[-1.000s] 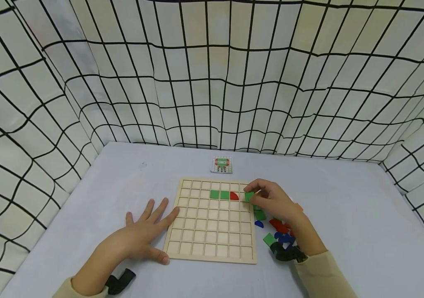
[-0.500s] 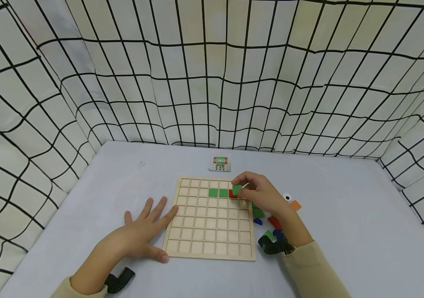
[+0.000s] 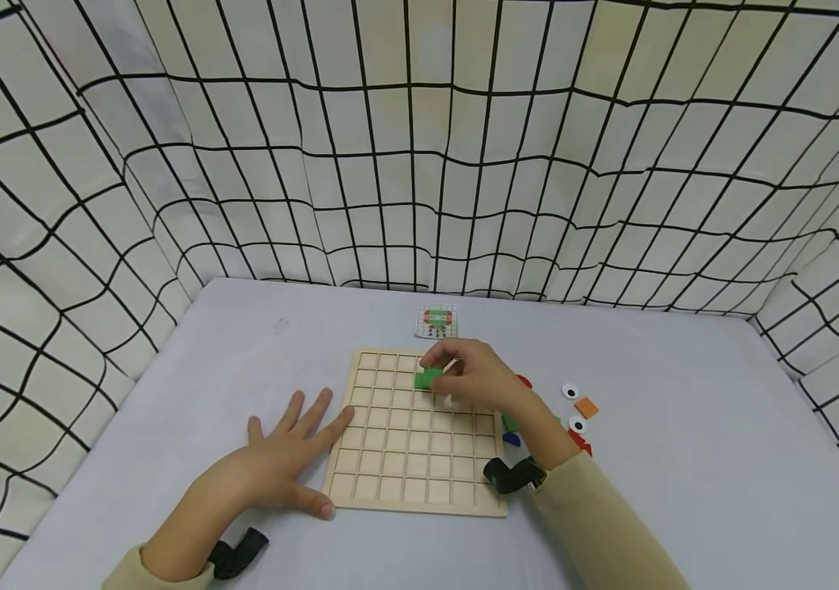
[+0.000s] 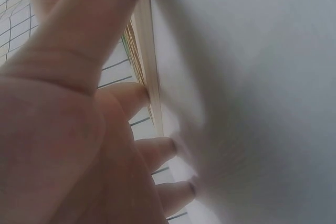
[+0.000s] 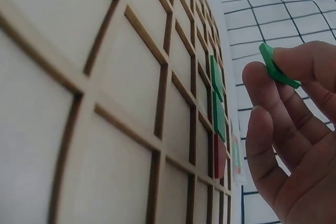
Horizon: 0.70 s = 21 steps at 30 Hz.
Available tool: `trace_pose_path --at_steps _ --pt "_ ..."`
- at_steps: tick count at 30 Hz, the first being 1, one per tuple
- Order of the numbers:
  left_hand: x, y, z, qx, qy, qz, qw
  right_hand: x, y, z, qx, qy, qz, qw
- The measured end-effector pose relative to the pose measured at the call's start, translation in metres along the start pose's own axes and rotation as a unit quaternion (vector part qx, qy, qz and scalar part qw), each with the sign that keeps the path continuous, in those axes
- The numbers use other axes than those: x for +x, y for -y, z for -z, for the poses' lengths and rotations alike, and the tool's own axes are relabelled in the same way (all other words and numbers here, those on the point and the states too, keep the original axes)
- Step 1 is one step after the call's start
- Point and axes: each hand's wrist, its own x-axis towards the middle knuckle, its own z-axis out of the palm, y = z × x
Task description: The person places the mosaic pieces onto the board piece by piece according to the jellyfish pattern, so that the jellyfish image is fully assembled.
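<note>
A green tile [image 5: 269, 62] is pinched in the fingertips of the right hand [image 3: 474, 375], held above the far part of a wooden board [image 3: 395, 442] and, in the right wrist view, clear of its surface. Below it, in the second row from the far edge, one green square [image 5: 216, 77] and another green square [image 5: 219, 116] fill neighbouring cells, with a red piece [image 5: 219, 156] in the next cell to the right; the right hand hides that piece from the head view. The left hand [image 3: 275, 467] is well apart from the right, its fingers straight and spread, the index fingertip at the board's left rim and the thumb tip by the near left corner. Just beyond the far rim lies a small card [image 3: 437, 320] printed with a green and red figure on a grid. Loose pieces lie to the right of the board, partly behind the right forearm: a blue piece [image 3: 511, 439] near the rim, an orange square [image 3: 587, 406], and two round eye pieces [image 3: 570, 391] in white with black centres. Each wrist carries a black device [image 3: 238, 553] below a beige sleeve [image 3: 600, 516]. The bench [image 3: 685, 459] is white, and black netting [image 3: 412, 153] stands before pale walls around it.
</note>
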Motion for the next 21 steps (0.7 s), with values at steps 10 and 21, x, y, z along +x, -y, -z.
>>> trace_pose_path --at_steps 10,21 --pt "0.0 0.001 0.0 0.003 0.001 -0.003 1.0 0.025 0.005 -0.015 -0.078 -0.004 -0.017 0.997" --pt "-0.001 0.002 0.0 0.009 0.002 -0.007 0.9999 0.04 0.013 -0.029 -0.138 -0.011 -0.032 0.99"
